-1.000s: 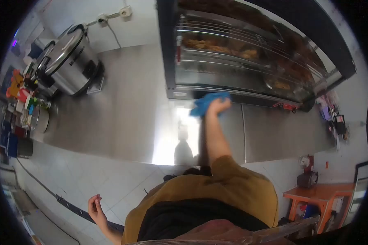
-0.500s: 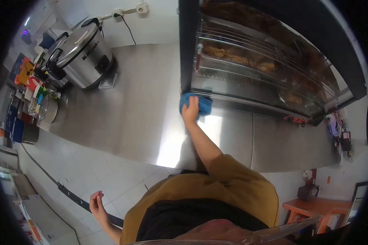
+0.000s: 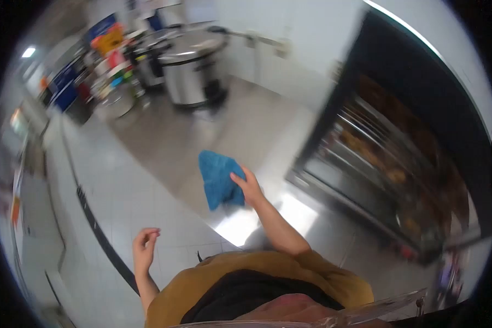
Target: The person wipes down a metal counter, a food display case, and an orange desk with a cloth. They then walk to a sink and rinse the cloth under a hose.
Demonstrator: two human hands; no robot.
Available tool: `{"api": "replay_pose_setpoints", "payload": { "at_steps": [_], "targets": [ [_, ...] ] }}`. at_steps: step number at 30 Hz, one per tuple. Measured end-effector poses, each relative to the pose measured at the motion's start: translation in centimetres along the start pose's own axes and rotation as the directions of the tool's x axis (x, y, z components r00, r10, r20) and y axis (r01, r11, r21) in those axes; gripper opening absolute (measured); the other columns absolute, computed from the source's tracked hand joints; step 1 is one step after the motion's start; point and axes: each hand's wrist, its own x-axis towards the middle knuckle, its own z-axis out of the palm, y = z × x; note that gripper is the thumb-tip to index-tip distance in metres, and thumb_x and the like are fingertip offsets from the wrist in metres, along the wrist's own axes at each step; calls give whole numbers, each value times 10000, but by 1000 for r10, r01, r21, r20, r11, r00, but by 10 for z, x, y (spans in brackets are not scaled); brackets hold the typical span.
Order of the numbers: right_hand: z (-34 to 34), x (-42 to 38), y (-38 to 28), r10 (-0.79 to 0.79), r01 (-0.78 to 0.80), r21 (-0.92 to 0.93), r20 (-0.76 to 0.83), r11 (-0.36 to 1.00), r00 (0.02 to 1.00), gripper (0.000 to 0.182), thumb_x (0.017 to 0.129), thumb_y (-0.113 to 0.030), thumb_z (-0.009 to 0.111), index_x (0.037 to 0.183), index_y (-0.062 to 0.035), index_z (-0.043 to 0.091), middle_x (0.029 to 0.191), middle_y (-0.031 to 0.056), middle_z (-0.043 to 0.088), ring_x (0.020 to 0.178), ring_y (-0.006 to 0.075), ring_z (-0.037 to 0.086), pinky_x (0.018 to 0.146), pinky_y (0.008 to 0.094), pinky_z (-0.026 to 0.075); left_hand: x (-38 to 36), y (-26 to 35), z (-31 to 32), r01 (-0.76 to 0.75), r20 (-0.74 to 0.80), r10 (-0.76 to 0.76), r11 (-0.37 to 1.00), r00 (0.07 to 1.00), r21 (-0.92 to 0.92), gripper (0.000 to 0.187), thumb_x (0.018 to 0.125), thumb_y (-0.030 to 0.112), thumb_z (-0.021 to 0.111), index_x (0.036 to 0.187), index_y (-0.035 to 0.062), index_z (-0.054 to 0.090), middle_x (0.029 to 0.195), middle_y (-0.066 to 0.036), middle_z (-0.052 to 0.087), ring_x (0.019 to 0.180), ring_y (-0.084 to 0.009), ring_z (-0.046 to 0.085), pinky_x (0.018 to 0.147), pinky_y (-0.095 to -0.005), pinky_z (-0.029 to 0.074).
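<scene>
A blue cloth (image 3: 220, 180) hangs from my right hand (image 3: 250, 188), gripped between thumb and fingers. It is held over the steel counter (image 3: 257, 126), close to its front edge, and drapes to the left of the hand. My left hand (image 3: 146, 249) is held low on the left, above the tiled floor and away from the counter. Its fingers are curled in together, and no object shows in them. To the right of the cloth stands a glass display cabinet (image 3: 317, 177) with a dark frame and wire racks of browned food.
A large steel cooker (image 3: 188, 68) sits at the back of the counter. Left of it are a glass bowl (image 3: 117, 104) and a crowd of colourful packages (image 3: 109, 41). Wall sockets (image 3: 281, 48) are behind. A dark strip (image 3: 98, 229) runs along the floor.
My right hand has moved the cloth away from the cabinet's base and leftward, and the bunched cloth now hangs spread out. The view has swung left. My left hand stays curled.
</scene>
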Motion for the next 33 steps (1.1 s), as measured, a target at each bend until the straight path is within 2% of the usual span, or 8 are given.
{"api": "replay_pose_setpoints", "payload": {
  "at_steps": [3, 5, 7, 10, 15, 20, 25, 33],
  "targets": [
    [74, -8, 18, 246, -267, 12, 351, 964, 903, 410, 897, -222, 612, 1236, -20, 499, 1152, 79, 561, 1069, 164, 525, 941, 306, 409, -21, -23, -8, 99, -8, -99, 995, 995, -7, 213, 887, 101, 586, 1089, 34, 570, 1062, -82, 599, 952, -170, 580, 836, -303, 457],
    [121, -16, 49, 291, -113, -345, 526, 932, 799, 445, 897, -250, 612, 1255, -19, 487, 1188, 92, 548, 1103, 185, 510, 968, 322, 390, -32, -37, -15, 153, -45, -155, 988, 987, -26, 365, 895, 143, 592, 1238, 67, 494, 1179, -82, 550, 1020, -185, 552, 867, -325, 446],
    [166, -29, 93, 235, 121, -408, 716, 905, 657, 338, 919, -204, 578, 1196, -25, 503, 1118, 54, 546, 1065, 151, 504, 935, 297, 405, -50, -81, -29, 303, -35, -324, 913, 945, -275, 508, 904, 214, 590, 1348, 115, 364, 1259, -75, 486, 1069, -208, 524, 886, -345, 437],
    [238, -35, 121, 357, 123, -446, 828, 887, 431, 365, 909, -222, 595, 1196, -18, 501, 1131, 64, 528, 1083, 160, 487, 942, 300, 389, -68, -126, -63, 376, 49, -479, 618, 876, -690, 639, 917, 301, 572, 1435, 147, 231, 1303, -67, 446, 1086, -240, 513, 894, -366, 439],
    [351, -4, 207, 388, 187, -418, 905, 889, 176, 337, 899, -261, 609, 1129, -30, 523, 1047, 73, 527, 1002, 160, 492, 896, 290, 391, -75, -244, -130, 68, 12, -590, 72, 807, -995, 482, 912, 370, 552, 1285, 88, 438, 1177, -85, 538, 1014, -236, 544, 851, -402, 456],
    [476, 42, 269, 419, 367, -373, 906, 852, -53, 276, 913, -281, 582, 977, -13, 590, 884, 67, 522, 820, 154, 487, 751, 292, 411, -67, -307, -238, -118, -101, -720, 27, 687, -993, 385, 908, 317, 550, 1186, 55, 499, 1105, -101, 585, 1008, -248, 554, 889, -427, 425],
    [548, 102, 306, 494, 260, -496, 866, 828, 80, 217, 895, -232, 611, 911, -19, 649, 843, 55, 585, 803, 138, 566, 749, 270, 450, -3, -316, -345, -308, -240, -730, 42, 640, -950, 328, 895, 254, 579, 1140, 40, 531, 1111, -111, 600, 1052, -268, 552, 935, -454, 407],
    [625, 275, 420, 562, 27, -606, 753, 795, 343, 262, 822, -170, 696, 1053, -65, 632, 804, 6, 578, 715, 83, 512, 671, 252, 454, 159, -400, -494, -85, -89, -709, 41, 699, -996, 282, 874, 239, 626, 1095, 69, 583, 1090, -81, 624, 1015, -246, 580, 890, -434, 448]
  ]
}}
